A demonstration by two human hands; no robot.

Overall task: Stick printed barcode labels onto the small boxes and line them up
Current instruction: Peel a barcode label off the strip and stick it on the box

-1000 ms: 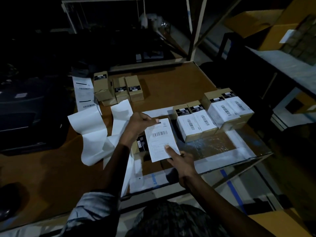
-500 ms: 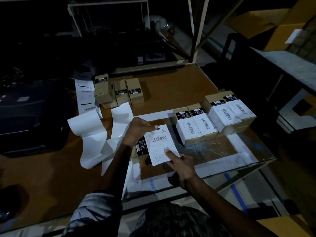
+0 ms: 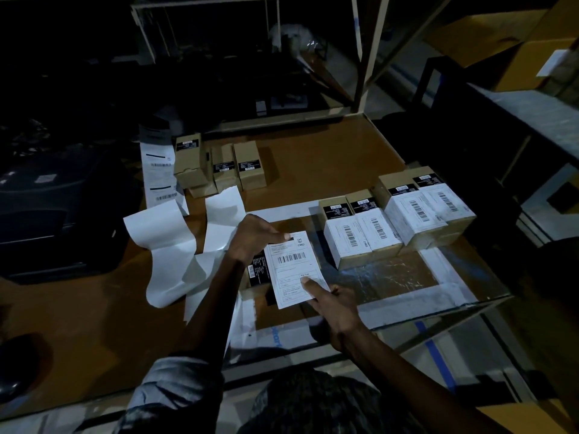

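Note:
A white barcode label (image 3: pixel 294 272) lies over a small brown box (image 3: pixel 257 274) with a black panel, near the table's front. My left hand (image 3: pixel 255 238) holds the label's top left corner against the box. My right hand (image 3: pixel 332 303) presses its lower right corner with a finger. Several labelled boxes (image 3: pixel 393 223) stand in a row to the right. Unlabelled brown boxes (image 3: pixel 219 167) sit at the back left.
Strips of white label backing paper (image 3: pixel 169 242) curl on the brown table (image 3: pixel 329 158) to the left. A printed label strip (image 3: pixel 159 173) hangs from a dark printer (image 3: pixel 47 211) at the left. Shelving and cardboard cartons (image 3: pixel 517 36) stand to the right.
The label has come down lower onto the box. Both hands stay on its corners, with the right finger sliding a little along the lower edge.

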